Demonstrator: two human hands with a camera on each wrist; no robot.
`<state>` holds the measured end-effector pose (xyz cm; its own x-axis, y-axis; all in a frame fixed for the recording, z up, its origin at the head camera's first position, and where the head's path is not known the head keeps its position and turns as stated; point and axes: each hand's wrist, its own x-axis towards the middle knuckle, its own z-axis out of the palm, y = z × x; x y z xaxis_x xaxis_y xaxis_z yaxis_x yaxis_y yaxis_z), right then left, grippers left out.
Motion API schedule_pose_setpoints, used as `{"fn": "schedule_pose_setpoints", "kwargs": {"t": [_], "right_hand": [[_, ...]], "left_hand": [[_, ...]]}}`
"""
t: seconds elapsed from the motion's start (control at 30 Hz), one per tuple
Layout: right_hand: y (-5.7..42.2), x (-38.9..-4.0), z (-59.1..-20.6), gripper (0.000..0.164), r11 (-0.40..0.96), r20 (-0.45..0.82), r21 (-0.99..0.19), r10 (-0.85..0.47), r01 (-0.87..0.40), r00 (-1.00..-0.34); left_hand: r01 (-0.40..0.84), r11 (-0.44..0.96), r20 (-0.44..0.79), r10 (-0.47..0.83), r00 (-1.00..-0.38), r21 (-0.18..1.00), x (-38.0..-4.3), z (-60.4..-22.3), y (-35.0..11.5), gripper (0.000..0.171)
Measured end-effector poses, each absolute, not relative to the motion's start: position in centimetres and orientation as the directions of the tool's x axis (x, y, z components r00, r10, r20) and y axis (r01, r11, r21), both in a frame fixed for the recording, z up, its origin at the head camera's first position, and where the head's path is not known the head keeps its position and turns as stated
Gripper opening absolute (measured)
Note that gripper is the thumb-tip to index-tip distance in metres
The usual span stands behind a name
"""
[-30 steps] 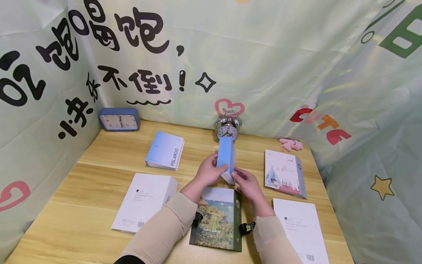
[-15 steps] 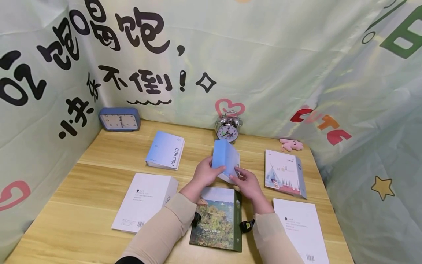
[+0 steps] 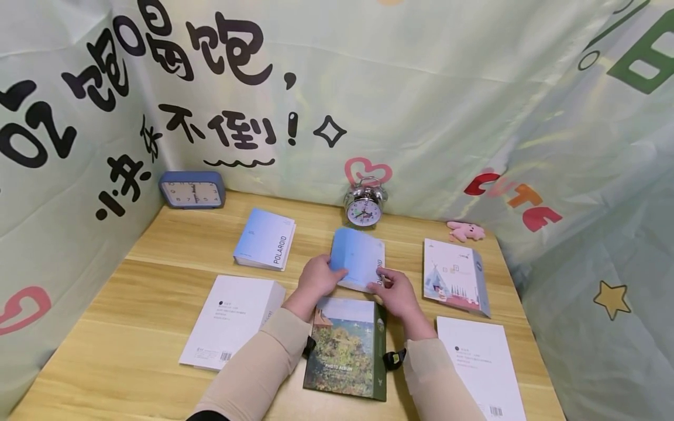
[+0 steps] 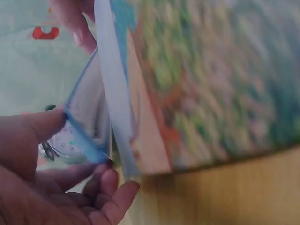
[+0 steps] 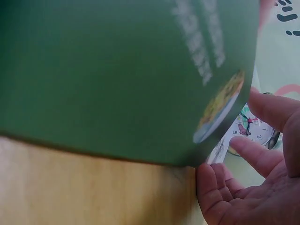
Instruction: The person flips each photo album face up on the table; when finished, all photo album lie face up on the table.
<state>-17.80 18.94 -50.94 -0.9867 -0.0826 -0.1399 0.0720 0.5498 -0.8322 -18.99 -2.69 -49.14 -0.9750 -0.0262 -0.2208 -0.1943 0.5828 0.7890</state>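
In the head view a small blue-and-white photo album (image 3: 358,257) with dark lettering is tilted close over the table, its cover facing up. My left hand (image 3: 317,279) grips its blue spine side, thumb on top and fingers beneath. The right hand (image 3: 396,294) pinches the opposite edge near the lower corner. In the left wrist view the album's page edges (image 4: 91,108) show between blue covers, beside the left hand (image 4: 47,173). A painted photo album (image 3: 344,348) lies just in front of both hands; its green spine (image 5: 126,84) blocks much of the right wrist view.
A matching blue album (image 3: 265,240) and a white album (image 3: 231,321) lie to the left. At right are a tent-print album (image 3: 450,275) and another white one (image 3: 481,368). Behind stand a silver alarm clock (image 3: 364,211), a blue clock (image 3: 192,190) and a pink toy (image 3: 466,231).
Both hands have turned the blue album from spine-up to cover-up and lowered it toward the table. The left hand has moved slightly left and down, and the silver clock's face is now uncovered.
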Motion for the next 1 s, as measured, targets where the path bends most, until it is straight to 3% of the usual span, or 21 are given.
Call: {"fn": "schedule_pose_setpoints", "kwargs": {"t": [0.17, 0.5, 0.67, 1.0], "right_hand": [[19.2, -17.6, -51.1, 0.052, 0.563, -0.15, -0.823, -0.086, 0.077, -0.985], [19.6, -17.3, -50.9, 0.054, 0.58, -0.142, -0.813, -0.139, 0.036, -0.98], [20.5, -16.7, -49.7, 0.059, 0.553, -0.166, -0.83, -0.117, 0.075, -0.979], [25.8, -16.0, -44.9, 0.06, 0.538, -0.104, -0.837, 0.026, 0.102, -0.994]], "left_hand": [[-0.205, 0.633, -0.26, -0.007, -0.966, 0.747, -19.0, -49.7, -2.7, 0.063], [-0.212, 0.62, -0.271, 0.002, -0.963, 0.755, -19.2, -49.9, -2.4, 0.065], [-0.215, 0.58, -0.269, 0.008, -0.963, 0.786, -19.1, -49.5, -2.2, 0.068], [-0.001, 0.586, -0.026, 0.034, -0.999, 0.81, -18.7, -46.8, 1.2, 0.065]]}}
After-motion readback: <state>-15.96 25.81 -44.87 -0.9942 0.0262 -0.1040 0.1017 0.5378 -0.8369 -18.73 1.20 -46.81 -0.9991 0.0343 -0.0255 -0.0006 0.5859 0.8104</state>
